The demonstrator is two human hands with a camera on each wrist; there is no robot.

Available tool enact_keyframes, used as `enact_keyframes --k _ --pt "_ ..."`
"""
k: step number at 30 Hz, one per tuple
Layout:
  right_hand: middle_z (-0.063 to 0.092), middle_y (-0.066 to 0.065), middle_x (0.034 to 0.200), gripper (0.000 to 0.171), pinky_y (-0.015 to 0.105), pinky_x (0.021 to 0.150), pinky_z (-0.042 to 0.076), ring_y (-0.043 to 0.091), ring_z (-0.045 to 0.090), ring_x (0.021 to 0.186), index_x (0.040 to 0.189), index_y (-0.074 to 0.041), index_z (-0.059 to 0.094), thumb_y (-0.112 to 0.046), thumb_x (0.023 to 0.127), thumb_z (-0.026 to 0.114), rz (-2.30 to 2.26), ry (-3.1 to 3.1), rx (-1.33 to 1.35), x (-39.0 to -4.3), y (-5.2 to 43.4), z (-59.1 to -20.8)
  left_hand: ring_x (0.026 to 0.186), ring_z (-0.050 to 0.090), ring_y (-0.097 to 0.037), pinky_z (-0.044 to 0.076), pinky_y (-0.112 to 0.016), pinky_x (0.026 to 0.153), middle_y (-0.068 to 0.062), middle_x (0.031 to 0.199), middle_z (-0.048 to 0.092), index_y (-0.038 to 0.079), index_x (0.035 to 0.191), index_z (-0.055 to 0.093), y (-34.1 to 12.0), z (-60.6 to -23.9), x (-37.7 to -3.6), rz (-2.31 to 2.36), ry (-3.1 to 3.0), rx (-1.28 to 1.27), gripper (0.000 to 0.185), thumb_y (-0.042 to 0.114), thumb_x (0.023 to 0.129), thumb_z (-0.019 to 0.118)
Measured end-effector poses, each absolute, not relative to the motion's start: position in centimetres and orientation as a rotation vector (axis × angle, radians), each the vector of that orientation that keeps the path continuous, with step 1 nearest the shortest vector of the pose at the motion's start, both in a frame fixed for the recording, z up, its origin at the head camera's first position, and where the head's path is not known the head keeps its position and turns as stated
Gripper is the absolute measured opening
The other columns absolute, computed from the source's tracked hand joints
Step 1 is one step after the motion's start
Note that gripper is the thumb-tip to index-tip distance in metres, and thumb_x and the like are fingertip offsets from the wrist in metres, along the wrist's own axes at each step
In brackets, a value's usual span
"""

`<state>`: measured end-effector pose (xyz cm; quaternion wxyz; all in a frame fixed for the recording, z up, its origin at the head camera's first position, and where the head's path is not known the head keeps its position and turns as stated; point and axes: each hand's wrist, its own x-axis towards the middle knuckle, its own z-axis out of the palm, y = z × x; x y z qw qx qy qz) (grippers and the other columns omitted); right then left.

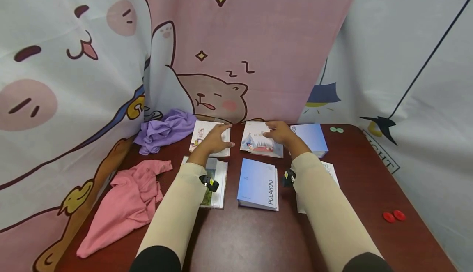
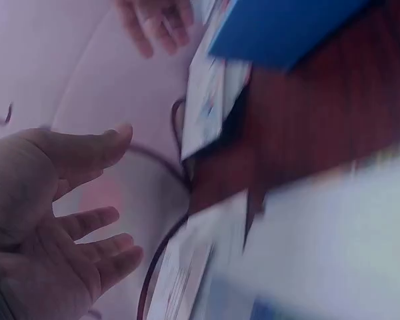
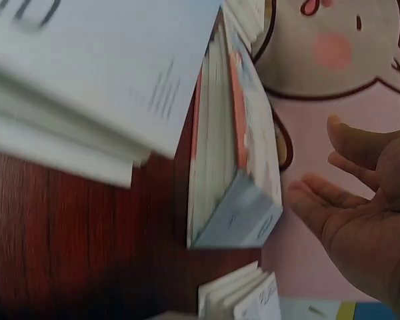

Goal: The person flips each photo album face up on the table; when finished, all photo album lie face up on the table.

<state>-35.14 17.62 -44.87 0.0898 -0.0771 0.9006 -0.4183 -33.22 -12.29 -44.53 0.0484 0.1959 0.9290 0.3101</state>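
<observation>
My left hand (image 1: 217, 139) hovers over a white book (image 1: 197, 131) with a small illustrated cover at the back left. Its fingers are loosely spread with nothing in them, as the left wrist view also shows. Over the right side of the back middle book (image 1: 253, 134), which has a tent picture, hangs my right hand (image 1: 279, 133). In the right wrist view the right hand (image 3: 360, 213) holds nothing, its fingers relaxed beside that thick book (image 3: 260, 127). A blue book (image 1: 312, 136) lies right of it, and a blue POLAROID book (image 1: 256, 183) in front.
Partly under my left forearm lies a book (image 1: 221, 181) with a landscape picture; my right forearm covers most of another white book (image 1: 330, 169). Purple cloth (image 1: 168, 128) and pink cloth (image 1: 129, 200) sit at the left. Green discs (image 1: 336, 130) and red discs (image 1: 393, 216) lie at the right.
</observation>
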Motion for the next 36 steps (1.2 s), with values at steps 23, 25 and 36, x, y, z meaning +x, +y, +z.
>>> enact_keyframes --k 23,25,36 --pt "0.03 0.028 0.176 0.066 0.058 0.133 0.032 0.047 0.03 0.164 0.165 -0.005 0.045 -0.016 0.106 0.07 -0.916 2.698 0.052 -35.3 19.7 -46.8 0.16 0.044 -0.038 0.039 -0.058 0.13 -0.016 0.171 0.048 0.022 0.168 0.046 -3.7 -46.9 -31.7 0.937 2.604 0.513 0.078 0.038 0.099 0.079" --pt "0.031 0.028 0.176 0.065 0.057 0.13 0.038 0.046 0.036 0.161 0.165 -0.005 0.046 -0.015 0.105 0.069 -0.928 2.696 0.074 -35.4 19.8 -46.8 0.161 0.043 -0.038 0.038 -0.057 0.131 -0.015 0.172 0.047 0.023 0.169 0.045 -3.7 -47.1 -31.7 0.933 2.603 0.521 0.079 0.039 0.099 0.079" --pt "0.037 0.029 0.172 0.074 0.05 0.111 0.055 0.041 0.053 0.143 0.173 -0.009 0.032 0.003 0.107 0.063 -1.559 2.435 0.145 -34.5 20.7 -46.5 0.168 0.03 -0.036 0.029 -0.055 0.136 -0.015 0.179 0.033 0.02 0.173 0.034 -3.4 -47.3 -32.0 0.946 2.59 0.646 0.084 0.037 0.103 0.077"
